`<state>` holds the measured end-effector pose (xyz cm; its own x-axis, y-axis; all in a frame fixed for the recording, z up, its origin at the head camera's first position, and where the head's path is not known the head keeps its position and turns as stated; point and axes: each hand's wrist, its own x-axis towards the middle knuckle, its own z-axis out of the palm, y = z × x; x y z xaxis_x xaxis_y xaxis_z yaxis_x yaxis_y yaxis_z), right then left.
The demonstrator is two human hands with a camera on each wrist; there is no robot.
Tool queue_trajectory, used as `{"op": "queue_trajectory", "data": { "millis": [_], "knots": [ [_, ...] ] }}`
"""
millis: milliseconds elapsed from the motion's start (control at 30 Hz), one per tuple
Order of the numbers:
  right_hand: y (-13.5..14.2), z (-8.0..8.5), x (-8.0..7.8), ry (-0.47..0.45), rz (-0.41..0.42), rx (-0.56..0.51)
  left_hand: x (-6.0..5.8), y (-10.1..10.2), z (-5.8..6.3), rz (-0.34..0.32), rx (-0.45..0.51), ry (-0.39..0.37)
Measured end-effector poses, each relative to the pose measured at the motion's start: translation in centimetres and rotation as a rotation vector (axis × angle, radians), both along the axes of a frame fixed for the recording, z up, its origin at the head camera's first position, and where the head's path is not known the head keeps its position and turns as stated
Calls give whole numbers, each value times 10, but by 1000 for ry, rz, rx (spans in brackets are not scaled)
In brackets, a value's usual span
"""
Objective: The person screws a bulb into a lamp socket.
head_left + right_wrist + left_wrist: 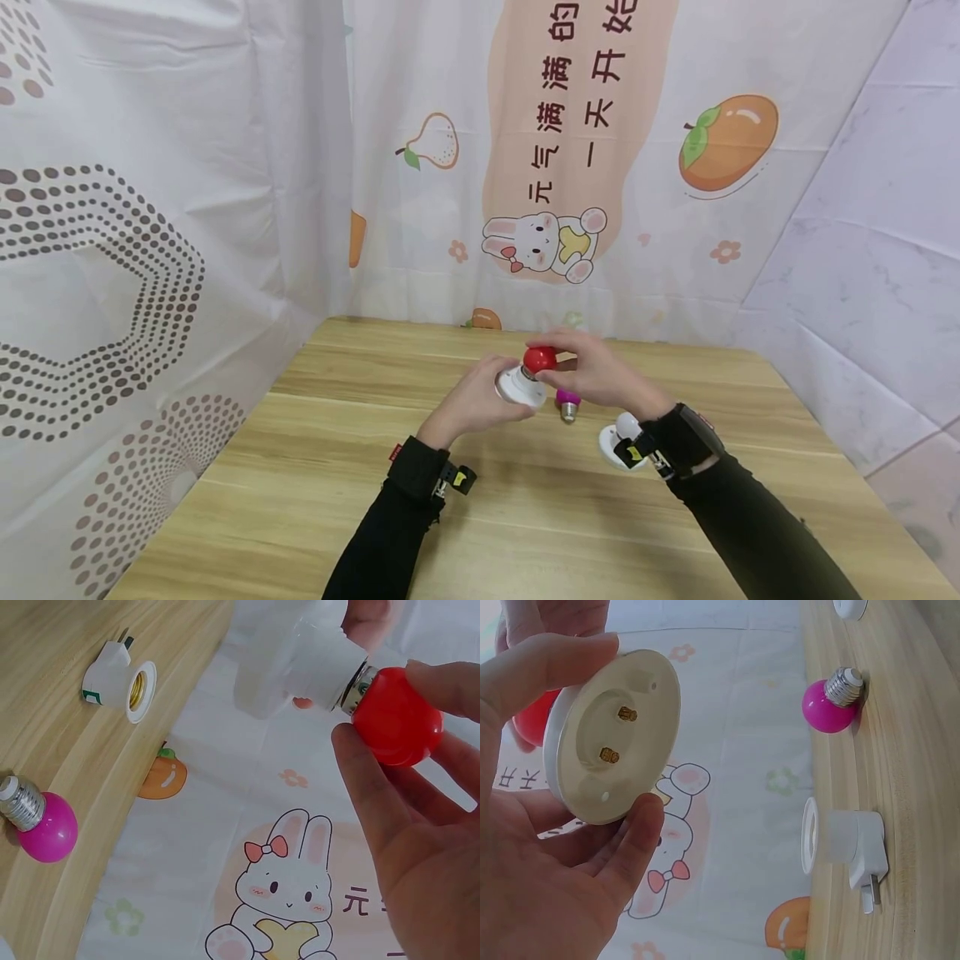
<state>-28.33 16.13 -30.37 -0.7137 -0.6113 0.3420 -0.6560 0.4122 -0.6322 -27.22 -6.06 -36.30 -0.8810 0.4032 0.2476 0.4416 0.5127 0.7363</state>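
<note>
My left hand [477, 398] grips a white round lamp holder [641, 739] by its rim, thumb and fingers on opposite edges. The holder's hollow back, with two brass terminals, faces the left wrist camera. My right hand [596, 371] pinches a red light bulb [397, 716] between thumb and fingers. In the right wrist view the bulb's metal screw base sits at the holder's mouth, with part of the thread showing. Both things are held up over the table, tilted. Beneath the right hand lies a magenta light bulb [567, 398], its screw base pointing toward me.
A white plug-in lamp socket [112, 679] with metal prongs lies on the wooden table [300, 500]. Near the right wrist stands another white round base [611, 446] with a white bulb [628, 425], partly hidden by the wrist strap. Printed curtains [420, 250] hang behind the table.
</note>
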Motion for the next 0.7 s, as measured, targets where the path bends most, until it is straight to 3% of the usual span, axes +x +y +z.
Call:
{"op": "queue_trajectory", "data": {
  "millis": [433, 700],
  "knots": [
    [-4, 4, 3, 29, -162, 98, 0, 2, -3, 2, -7, 1],
    [-8, 3, 1, -45, -260, 108, 0, 1, -2, 0, -13, 9]
  ]
}}
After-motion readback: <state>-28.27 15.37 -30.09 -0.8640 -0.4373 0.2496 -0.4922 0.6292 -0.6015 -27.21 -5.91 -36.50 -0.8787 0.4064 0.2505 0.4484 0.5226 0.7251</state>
